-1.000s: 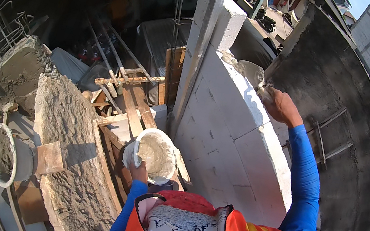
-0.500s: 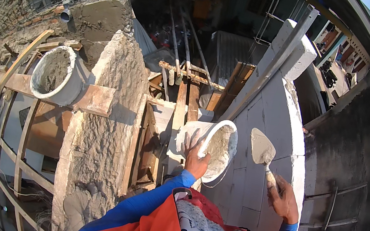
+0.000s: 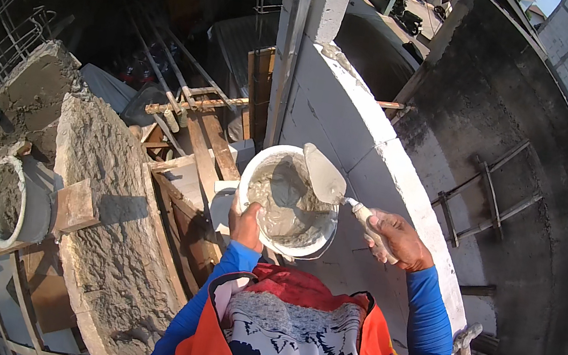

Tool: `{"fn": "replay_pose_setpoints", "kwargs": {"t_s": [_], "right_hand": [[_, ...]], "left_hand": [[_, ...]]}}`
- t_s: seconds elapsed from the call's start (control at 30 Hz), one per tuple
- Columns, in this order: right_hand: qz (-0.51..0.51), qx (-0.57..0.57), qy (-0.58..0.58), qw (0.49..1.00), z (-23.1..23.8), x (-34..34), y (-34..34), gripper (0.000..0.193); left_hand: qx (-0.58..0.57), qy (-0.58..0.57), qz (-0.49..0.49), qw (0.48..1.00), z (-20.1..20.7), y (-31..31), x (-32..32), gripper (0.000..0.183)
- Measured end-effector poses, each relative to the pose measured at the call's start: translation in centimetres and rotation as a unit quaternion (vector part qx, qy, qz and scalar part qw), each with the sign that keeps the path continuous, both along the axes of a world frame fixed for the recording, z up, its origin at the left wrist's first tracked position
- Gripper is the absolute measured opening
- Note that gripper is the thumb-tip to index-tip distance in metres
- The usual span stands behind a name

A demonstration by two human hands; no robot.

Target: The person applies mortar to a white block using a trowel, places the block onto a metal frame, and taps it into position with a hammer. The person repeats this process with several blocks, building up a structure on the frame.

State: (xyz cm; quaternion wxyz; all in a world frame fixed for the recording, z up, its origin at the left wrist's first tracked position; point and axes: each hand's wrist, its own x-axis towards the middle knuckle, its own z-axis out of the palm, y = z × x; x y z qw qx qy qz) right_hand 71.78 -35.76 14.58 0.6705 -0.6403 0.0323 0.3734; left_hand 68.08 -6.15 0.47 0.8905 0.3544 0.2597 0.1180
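My left hand [image 3: 246, 225] grips the near left rim of a white bucket [image 3: 250, 174], its thumb over the edge. Wet grey mortar [image 3: 279, 211] lies inside, with a hollow near the middle. In my right hand [image 3: 402, 242] is a pointing trowel [image 3: 324, 177], fingers wrapped round its pale handle. The trowel's blade hangs over the bucket's far right rim, pointing up and left, and hides part of the mortar. Just right of the bucket stands a white block wall [image 3: 392, 189], its top edge running beneath my right forearm.
A second mortar bucket [image 3: 28, 205] stands on planks at the left, beside a rough masonry wall [image 3: 113, 239]. A metal straightedge [image 3: 291, 49] rises against the block wall's far end. Boards [image 3: 206, 156] and poles lie between the walls. A dark rendered wall [image 3: 508, 285] stands at the right.
My view has swung right. The bucket has turned more upright, its opening now facing me. The trowel has come from beside the block wall to over the bucket's rim.
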Motion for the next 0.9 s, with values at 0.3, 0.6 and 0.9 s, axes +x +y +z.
{"fn": "replay_pose_setpoints", "kwargs": {"t_s": [0.3, 0.6, 0.9], "right_hand": [[0.067, -0.477, -0.504, 0.717, 6.0, 13.6, 3.1, 0.046], [0.055, -0.572, -0.486, 0.658, 7.4, 10.4, 3.1, 0.042], [0.183, -0.409, -0.341, 0.826, -6.2, -0.4, 8.2, 0.039]], "left_hand": [[0.119, -0.002, -0.037, 0.992, 0.1, 1.7, 2.4, 0.065], [0.262, -0.086, -0.088, 0.957, 0.3, 4.2, 5.1, 0.074], [0.597, -0.161, -0.176, 0.766, 2.7, 3.6, 2.5, 0.067]]}}
